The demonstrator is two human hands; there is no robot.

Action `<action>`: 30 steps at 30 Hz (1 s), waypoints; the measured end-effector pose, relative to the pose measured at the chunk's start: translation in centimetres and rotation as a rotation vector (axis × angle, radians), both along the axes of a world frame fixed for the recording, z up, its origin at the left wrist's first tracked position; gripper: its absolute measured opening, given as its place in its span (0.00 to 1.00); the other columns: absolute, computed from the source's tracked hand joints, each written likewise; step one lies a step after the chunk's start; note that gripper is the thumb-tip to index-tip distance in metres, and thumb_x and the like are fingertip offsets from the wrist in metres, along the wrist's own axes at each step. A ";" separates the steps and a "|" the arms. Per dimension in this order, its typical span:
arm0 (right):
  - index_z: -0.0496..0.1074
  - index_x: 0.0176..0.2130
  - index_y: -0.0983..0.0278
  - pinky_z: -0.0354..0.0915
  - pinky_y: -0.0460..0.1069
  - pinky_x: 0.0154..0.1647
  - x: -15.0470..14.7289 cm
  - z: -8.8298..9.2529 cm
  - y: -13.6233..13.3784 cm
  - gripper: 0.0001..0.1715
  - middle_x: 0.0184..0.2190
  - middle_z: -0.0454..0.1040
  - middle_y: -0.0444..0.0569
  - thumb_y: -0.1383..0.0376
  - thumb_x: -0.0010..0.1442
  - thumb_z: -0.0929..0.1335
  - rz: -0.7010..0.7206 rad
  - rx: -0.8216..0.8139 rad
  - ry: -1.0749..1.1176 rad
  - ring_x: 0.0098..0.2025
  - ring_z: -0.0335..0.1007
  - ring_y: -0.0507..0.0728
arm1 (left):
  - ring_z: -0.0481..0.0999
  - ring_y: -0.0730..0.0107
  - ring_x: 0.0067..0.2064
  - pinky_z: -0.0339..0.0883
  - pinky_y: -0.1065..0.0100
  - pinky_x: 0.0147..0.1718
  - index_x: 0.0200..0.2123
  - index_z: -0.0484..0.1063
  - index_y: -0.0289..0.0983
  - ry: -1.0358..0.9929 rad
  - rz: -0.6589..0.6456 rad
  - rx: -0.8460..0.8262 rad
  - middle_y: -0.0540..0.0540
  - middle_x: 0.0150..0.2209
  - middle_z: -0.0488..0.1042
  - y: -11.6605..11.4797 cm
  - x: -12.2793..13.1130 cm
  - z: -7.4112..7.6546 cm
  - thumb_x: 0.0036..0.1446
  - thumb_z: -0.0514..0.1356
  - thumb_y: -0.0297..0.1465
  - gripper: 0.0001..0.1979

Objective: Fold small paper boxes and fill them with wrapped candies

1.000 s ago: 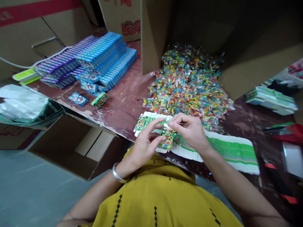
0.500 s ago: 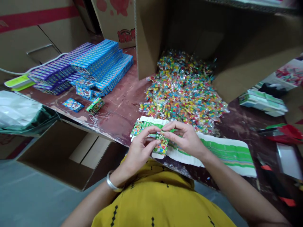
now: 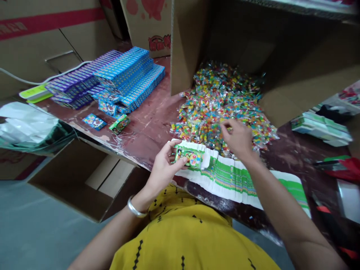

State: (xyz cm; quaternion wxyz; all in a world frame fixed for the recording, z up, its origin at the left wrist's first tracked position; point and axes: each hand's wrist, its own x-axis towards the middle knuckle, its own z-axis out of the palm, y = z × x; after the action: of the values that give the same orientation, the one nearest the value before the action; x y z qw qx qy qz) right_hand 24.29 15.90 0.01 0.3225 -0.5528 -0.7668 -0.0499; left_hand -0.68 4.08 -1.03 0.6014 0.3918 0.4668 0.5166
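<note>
My left hand (image 3: 167,161) is closed around a small green printed candy box (image 3: 189,158), held on its side with its white end flaps open to the right. Over the heap of clear candy packets (image 3: 208,112) is my right hand (image 3: 239,138), its fingers curled in a pinch. Whatever is between those fingertips is too blurred to make out. Under both hands runs a long row of flat green-and-white cartons (image 3: 227,180), overlapping along the table's near edge.
Blue boxes (image 3: 123,71) and purple boxes (image 3: 75,82) are stacked at the left, with a loose blue box (image 3: 94,122) and a filled green box (image 3: 119,124) in front. A large carton (image 3: 184,48) surrounds the candy heap. Below the table edge stands an open carton (image 3: 70,180).
My right hand has left the small box and moved up and right onto the candy packets. My left hand keeps the box, now turned sideways with its flaps to the right.
</note>
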 end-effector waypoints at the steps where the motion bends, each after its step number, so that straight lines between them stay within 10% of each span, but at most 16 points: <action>1: 0.74 0.34 0.61 0.68 0.51 0.34 0.0 0.9 -0.3 0.07 0.30 0.78 0.48 0.63 0.64 0.68 -0.023 0.004 0.121 0.32 0.74 0.57 | 0.76 0.65 0.44 0.79 0.64 0.38 0.56 0.69 0.40 -0.025 -0.021 -0.007 0.43 0.52 0.71 0.1 0.0 -0.1 0.51 0.70 0.32 0.29; 10: 0.73 0.33 0.58 0.67 0.49 0.23 -2.1 6.3 -6.3 0.06 0.25 0.74 0.44 0.61 0.61 0.72 0.166 -0.137 0.646 0.24 0.70 0.53 | 0.76 0.72 0.39 0.71 0.69 0.41 0.46 0.74 0.35 -0.192 -0.018 -0.085 0.47 0.42 0.77 0.5 0.8 -0.9 0.49 0.71 0.31 0.20; 16: 0.75 0.34 0.58 0.71 0.51 0.29 -3.3 6.3 -7.6 0.04 0.28 0.75 0.44 0.63 0.63 0.71 0.213 -0.202 0.457 0.27 0.71 0.53 | 0.75 0.72 0.38 0.70 0.70 0.40 0.42 0.71 0.36 -0.162 -0.045 -0.025 0.48 0.38 0.76 -0.2 1.6 -0.1 0.52 0.70 0.32 0.16; 22: 0.80 0.35 0.58 0.67 0.62 0.57 -3.4 6.3 -7.4 0.09 0.50 0.76 0.50 0.62 0.65 0.69 0.426 -0.282 0.267 0.55 0.71 0.63 | 0.76 0.69 0.43 0.70 0.70 0.43 0.51 0.69 0.39 -0.017 -0.123 0.091 0.47 0.41 0.76 -0.7 2.2 0.8 0.54 0.69 0.30 0.21; 30: 0.76 0.52 0.56 0.78 0.53 0.43 -4.2 2.4 -9.9 0.19 0.44 0.81 0.47 0.61 0.61 0.73 0.406 -0.454 0.758 0.40 0.80 0.57 | 0.77 0.71 0.40 0.75 0.68 0.41 0.62 0.63 0.49 -0.016 -0.062 0.194 0.45 0.53 0.70 -1.2 2.4 0.9 0.55 0.69 0.33 0.33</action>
State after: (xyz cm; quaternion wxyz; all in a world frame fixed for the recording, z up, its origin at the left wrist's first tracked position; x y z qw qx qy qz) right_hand 20.11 6.05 2.39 0.4537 -0.4276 -0.6791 0.3876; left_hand 1.77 2.84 -0.08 0.5802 0.4581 0.3974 0.5437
